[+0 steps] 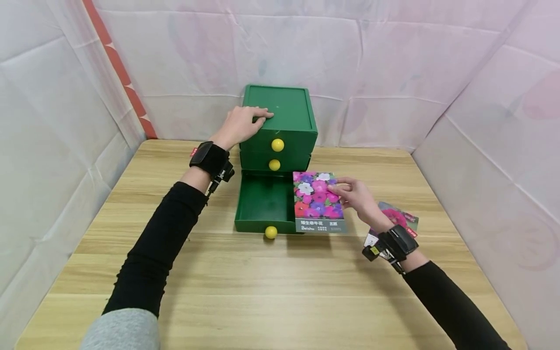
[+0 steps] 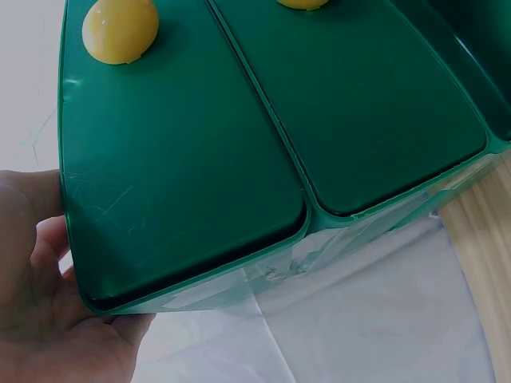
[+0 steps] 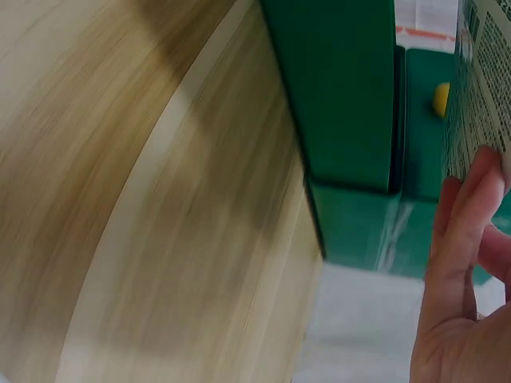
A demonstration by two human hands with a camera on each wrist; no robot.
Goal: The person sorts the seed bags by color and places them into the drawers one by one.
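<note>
A green three-drawer chest point(image 1: 280, 109) with yellow knobs stands at the back of the wooden table. Its bottom drawer point(image 1: 262, 201) is pulled out and looks empty. My left hand point(image 1: 242, 125) lies on the chest's top left edge, fingers flat across the lid; the left wrist view shows the palm point(image 2: 40, 303) against the chest's corner point(image 2: 192, 183). My right hand point(image 1: 356, 195) pinches a flower-print seed packet point(image 1: 318, 201) by its right edge and holds it over the open drawer's right side. In the right wrist view the fingers point(image 3: 463, 239) sit behind the packet's printed back point(image 3: 483, 88).
Another flower packet point(image 1: 400, 217) lies on the table point(image 1: 280, 291) under my right wrist. White cloth walls enclose the table on three sides, with a red strip at the back left.
</note>
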